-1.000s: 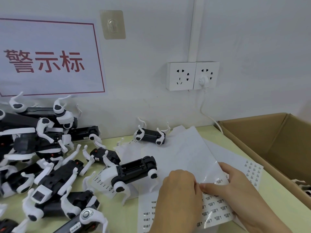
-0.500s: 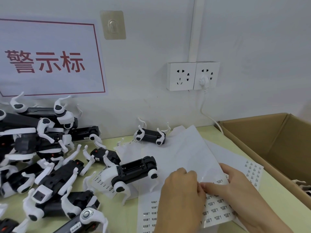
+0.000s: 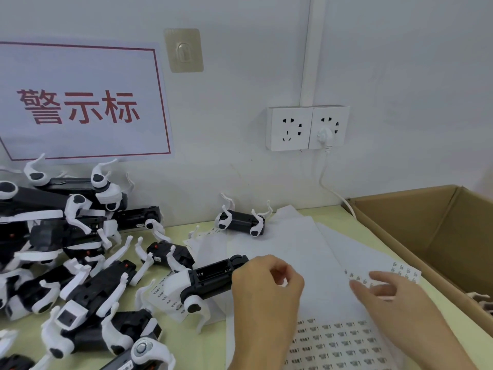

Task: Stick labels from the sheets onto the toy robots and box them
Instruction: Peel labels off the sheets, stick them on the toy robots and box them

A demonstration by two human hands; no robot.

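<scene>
A black-and-white toy robot (image 3: 210,279) lies on its back on white paper, just left of my left hand (image 3: 264,297). That hand's thumb and forefinger are curled together and pinch what looks like a small pale label. My right hand (image 3: 394,297) rests with straight fingers on the label sheets. The near label sheet (image 3: 338,340) lies flat with rows of small printed labels. A second sheet (image 3: 402,271) shows at the right. The open cardboard box (image 3: 416,222) stands at the right.
Several toy robots are piled (image 3: 80,263) at the left against the wall. One more robot (image 3: 241,222) lies at the back by the papers. White legs of a robot (image 3: 482,303) show inside the box. A plugged white cable (image 3: 328,182) hangs from the wall socket.
The folded-up sheet corner has dropped flat. My left hand has moved left and up toward the toy robot with fingers pinched. My right hand has let go and now lies flat.
</scene>
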